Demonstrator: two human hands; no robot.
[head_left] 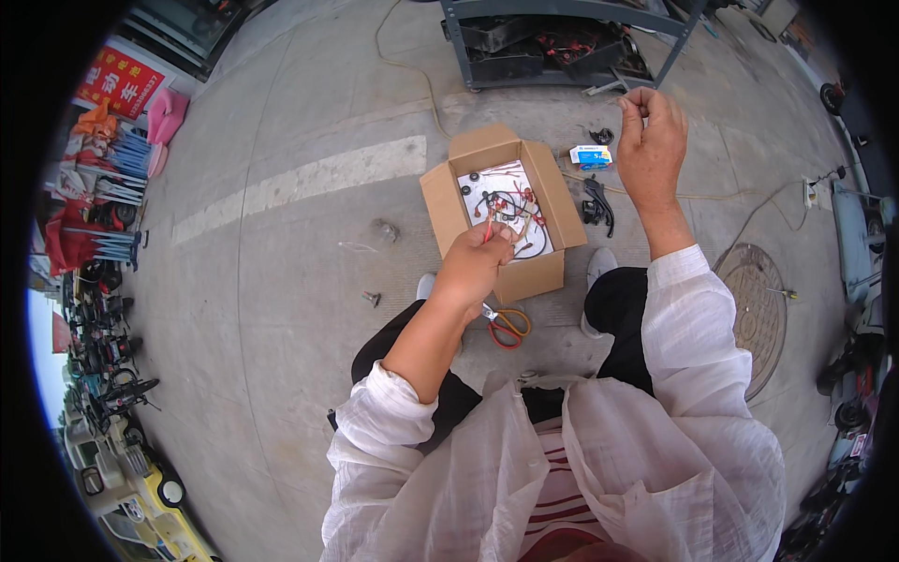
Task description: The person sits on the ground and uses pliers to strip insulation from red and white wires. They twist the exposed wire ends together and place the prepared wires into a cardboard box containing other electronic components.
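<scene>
An open cardboard box (529, 281) stands on the ground between my feet, with a tangle of red and black wires (513, 204) on a white sheet inside. Over its near left side is my left hand (476, 267), thumb and fingers pinching a thin red wire (489, 229). My right hand (653, 145) is raised to the right beyond the box, its fingertips pressed together. Whatever it may hold is too small to make out. Scissors (508, 328) with red and yellow handles lie just below my left wrist, in front of the box.
Right of the box lie a small blue-and-white carton (592, 157) and black lever parts (596, 206). A metal rack (571, 11) with dark bins stands beyond. A manhole cover (749, 323) is at right. Clear plastic (384, 229) and a metal bolt (373, 299) lie at left.
</scene>
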